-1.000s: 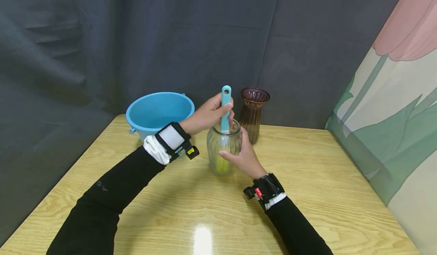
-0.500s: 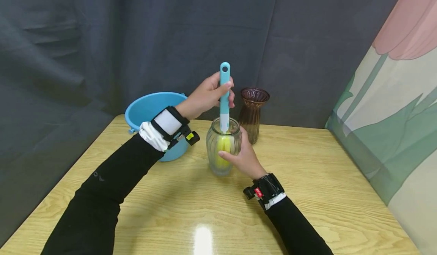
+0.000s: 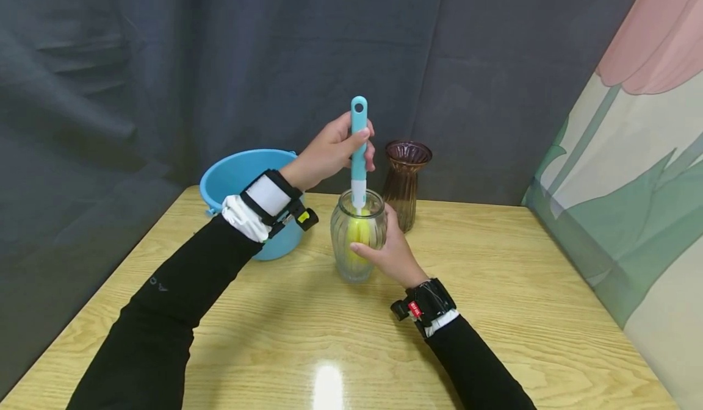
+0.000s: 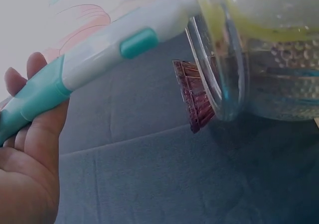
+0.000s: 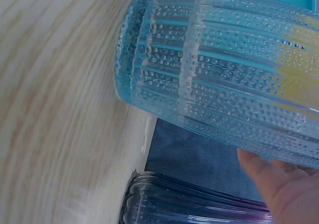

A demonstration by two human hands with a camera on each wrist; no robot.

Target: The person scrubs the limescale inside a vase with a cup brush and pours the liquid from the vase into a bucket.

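A clear ribbed glass jar (image 3: 357, 239) stands on the wooden table (image 3: 494, 312). My right hand (image 3: 387, 251) grips its side, and its fingers show below the jar (image 5: 219, 74) in the right wrist view. My left hand (image 3: 335, 151) holds the teal handle of a bottle brush (image 3: 359, 147) upright above the jar's mouth. The brush's yellow sponge head (image 3: 358, 233) is inside the jar, in its upper part. In the left wrist view the teal-and-white handle (image 4: 99, 59) runs from my palm into the jar's rim (image 4: 224, 59).
A blue plastic bucket (image 3: 241, 184) stands at the back left of the table, behind my left wrist. A brown ribbed glass vase (image 3: 405, 181) stands just behind the jar. Dark cloth hangs behind; a patterned panel closes the right side.
My left hand has lifted the brush, so the handle stands higher and the yellow sponge has risen from the jar's bottom to its upper part. The right hand and jar stay put.
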